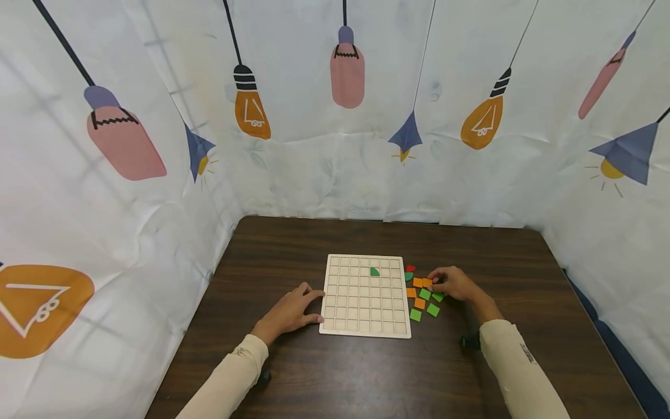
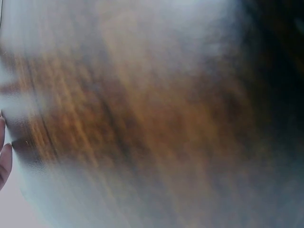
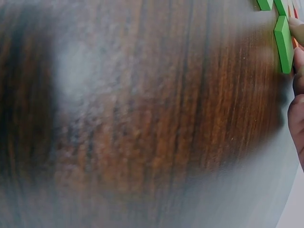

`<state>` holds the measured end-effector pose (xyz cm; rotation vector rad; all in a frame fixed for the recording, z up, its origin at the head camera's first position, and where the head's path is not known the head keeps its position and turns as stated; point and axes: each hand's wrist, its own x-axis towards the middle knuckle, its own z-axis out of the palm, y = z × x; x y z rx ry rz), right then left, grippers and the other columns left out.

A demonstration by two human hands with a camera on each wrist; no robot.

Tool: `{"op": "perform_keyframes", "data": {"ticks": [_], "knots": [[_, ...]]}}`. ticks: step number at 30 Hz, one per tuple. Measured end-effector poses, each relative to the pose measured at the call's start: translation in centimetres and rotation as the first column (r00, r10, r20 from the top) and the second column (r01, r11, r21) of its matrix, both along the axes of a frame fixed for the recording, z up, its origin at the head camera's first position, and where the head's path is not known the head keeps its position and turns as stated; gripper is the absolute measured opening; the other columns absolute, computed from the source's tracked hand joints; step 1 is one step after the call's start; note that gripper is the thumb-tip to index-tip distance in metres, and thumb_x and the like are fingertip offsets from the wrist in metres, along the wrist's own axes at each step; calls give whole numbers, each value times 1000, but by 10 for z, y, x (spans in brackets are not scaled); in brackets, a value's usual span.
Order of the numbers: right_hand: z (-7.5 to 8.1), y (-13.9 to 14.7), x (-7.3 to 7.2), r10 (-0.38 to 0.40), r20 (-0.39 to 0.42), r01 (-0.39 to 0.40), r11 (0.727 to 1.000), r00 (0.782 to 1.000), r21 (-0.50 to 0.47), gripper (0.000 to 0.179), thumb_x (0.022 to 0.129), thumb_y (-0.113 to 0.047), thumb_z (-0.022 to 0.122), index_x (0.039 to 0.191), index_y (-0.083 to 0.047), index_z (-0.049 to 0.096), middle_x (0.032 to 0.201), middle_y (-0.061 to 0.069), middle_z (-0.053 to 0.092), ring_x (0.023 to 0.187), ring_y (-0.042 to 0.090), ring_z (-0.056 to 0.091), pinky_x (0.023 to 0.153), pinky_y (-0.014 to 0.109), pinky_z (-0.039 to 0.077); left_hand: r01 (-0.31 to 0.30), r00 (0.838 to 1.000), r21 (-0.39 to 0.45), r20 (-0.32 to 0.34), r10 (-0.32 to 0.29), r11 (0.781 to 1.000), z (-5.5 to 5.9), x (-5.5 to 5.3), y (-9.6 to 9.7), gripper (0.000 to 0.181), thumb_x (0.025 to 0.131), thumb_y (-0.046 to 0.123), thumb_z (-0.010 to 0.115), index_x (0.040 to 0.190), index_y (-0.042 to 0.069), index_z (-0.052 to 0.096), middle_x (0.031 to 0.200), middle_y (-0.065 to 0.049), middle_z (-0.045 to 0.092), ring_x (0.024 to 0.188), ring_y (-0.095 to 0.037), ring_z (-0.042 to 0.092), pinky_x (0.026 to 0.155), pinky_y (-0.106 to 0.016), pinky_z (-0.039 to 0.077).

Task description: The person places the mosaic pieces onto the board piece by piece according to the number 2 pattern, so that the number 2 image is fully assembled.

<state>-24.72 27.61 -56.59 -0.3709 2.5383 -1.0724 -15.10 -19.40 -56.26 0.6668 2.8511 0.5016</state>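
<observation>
Dark tabletop (image 1: 361,372), board (image 1: 361,308) short of far edge. Left hand (image 1: 289,311) touches it, ungripping. Right hand (image 1: 455,284) at orange tile (image 1: 427,283), pinch unclear; best lift singly, sparing green tiles (image 1: 432,309).

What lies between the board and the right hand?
In the head view, loose orange tiles lie between the board and the right hand.

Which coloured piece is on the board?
The green, round-edged piece in the upper part of the board. It alone sits on the grid; the other visible pieces are off to the board's right.
</observation>
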Motion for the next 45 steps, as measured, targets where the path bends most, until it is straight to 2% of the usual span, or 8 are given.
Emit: {"op": "perform_keyframes", "data": {"ticks": [8,15,21,25,29,35,38,45], "knots": [[0,-1,0,13,-17,-13,1000,1000,16,25,89,-13,75,109,1,70,94,7,63,78,15,53,64,27,47,1,1000,-5,3,-1,1000,0,-1,1,68,89,54,70,147,26,51,120,-3,52,98,-18,57,88,-42,50],[0,-2,-1,-21,-10,21,999,1000,33,23,88,-14,76,107,-1,71,92,6,63,80,19,54,68,27,45,6,1000,-2,1,-6,1000,-1,-2,1,68,89,54,70,147,26,51,120,-4,52,98,-18,58,88,-43,50],[-2,-3,-1,-35,-19,35,998,999,45,23,88,-15,77,106,-2,71,92,6,63,83,20,54,73,31,45,7,1000,-7,-6,-7,1000,-2,-2,1,68,89,54,70,147,26,51,120,-3,52,98,-17,58,88,-42,50],[-4,-3,-1,-28,-22,29,998,999,57,29,88,-19,78,110,-3,70,96,6,63,87,21,54,77,34,43,3,1000,-5,-7,-3,1000,-2,-2,1,68,88,54,70,147,25,51,119,-3,53,98,-18,57,88,-42,50],[-5,-2,0,-3,-65,7,998,998,65,33,86,-23,80,112,-4,71,98,6,63,88,20,53,79,34,43,4,1000,-1,-8,-4,1000,-1,-1,1,67,88,53,71,146,25,52,119,-3,53,98,-18,57,89,-43,50],[-7,-2,0,62,-169,-50,996,984,72,28,87,-22,80,107,-3,74,96,6,66,85,17,56,76,32,47,14,1000,7,-12,-14,1000,2,1,1,66,89,52,70,146,24,52,119,-3,52,98,-19,58,92,-46,48],[-7,-3,0,45,-159,-35,997,986,67,26,87,-21,80,105,-3,73,94,5,66,84,16,56,76,31,47,14,1000,17,-13,-14,1000,3,1,1,66,89,51,71,146,24,52,119,-4,52,97,-19,58,90,-45,49],[-7,-6,-2,2,-75,0,1000,997,30,25,88,-20,79,103,-1,71,88,4,65,78,17,55,69,29,46,15,1000,7,-27,-15,1000,0,0,1,66,89,52,70,146,24,52,118,-3,52,97,-18,58,91,-45,49]]}}
